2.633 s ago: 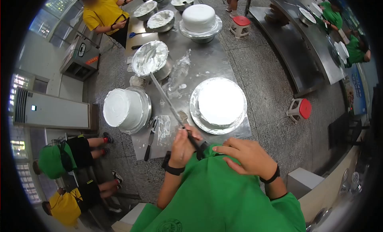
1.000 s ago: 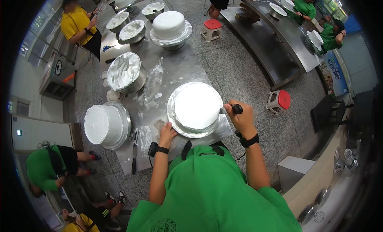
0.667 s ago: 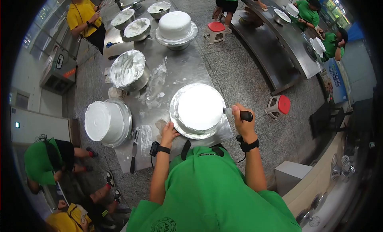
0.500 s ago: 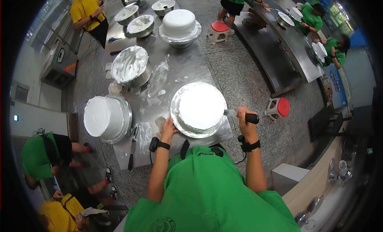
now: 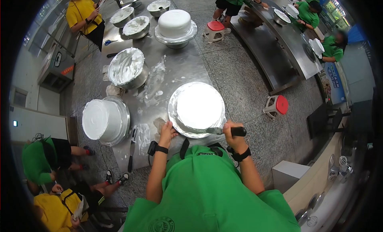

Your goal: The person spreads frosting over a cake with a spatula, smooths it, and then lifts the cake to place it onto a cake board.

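Observation:
A white-frosted cake glares brightly on a silver cake turntable at the table's near end. My right hand is closed around the black handle of an icing spatula, whose blade lies along the cake's near right side. With fingers curled, my left hand grips the turntable's near left rim. A crumpled cloth lies just beyond it. Left of that hand, a second spatula with a black handle lies on the table.
Another frosted cake stands at the table's left edge, and one farther back. A bowl of cream sits between them, with several bowls behind. Cream smears the steel table. A red-topped stool stands right; people work around.
My right hand has swung left and nearer to me, bringing the spatula blade round to the cake's near side. My left hand stays at the turntable's rim.

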`<control>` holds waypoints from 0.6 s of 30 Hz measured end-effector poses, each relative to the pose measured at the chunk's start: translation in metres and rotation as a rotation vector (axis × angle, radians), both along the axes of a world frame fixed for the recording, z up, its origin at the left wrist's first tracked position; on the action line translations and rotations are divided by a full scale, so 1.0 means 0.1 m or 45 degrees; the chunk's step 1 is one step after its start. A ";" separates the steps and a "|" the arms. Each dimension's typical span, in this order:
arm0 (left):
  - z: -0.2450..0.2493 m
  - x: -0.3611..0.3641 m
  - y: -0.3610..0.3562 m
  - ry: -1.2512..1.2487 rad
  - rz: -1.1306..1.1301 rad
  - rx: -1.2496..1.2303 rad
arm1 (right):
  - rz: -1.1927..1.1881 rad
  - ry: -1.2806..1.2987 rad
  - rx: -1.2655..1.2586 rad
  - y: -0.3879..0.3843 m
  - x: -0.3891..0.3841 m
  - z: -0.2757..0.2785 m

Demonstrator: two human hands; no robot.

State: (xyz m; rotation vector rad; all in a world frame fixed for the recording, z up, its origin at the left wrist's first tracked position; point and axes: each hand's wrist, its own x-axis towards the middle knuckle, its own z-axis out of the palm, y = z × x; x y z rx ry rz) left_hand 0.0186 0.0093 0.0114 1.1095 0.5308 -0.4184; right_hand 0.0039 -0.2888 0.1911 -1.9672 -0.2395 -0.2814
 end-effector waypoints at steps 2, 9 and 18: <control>-0.04 -0.18 -0.01 0.032 0.027 -0.040 | 0.059 -0.076 -0.196 0.06 -0.08 0.00; -0.08 -0.36 -0.08 -0.004 0.012 -0.251 | -0.011 0.058 -0.210 0.10 0.02 0.18; 0.05 -0.25 -0.04 0.004 0.149 -0.381 | -0.007 -0.062 -0.285 0.05 0.15 0.14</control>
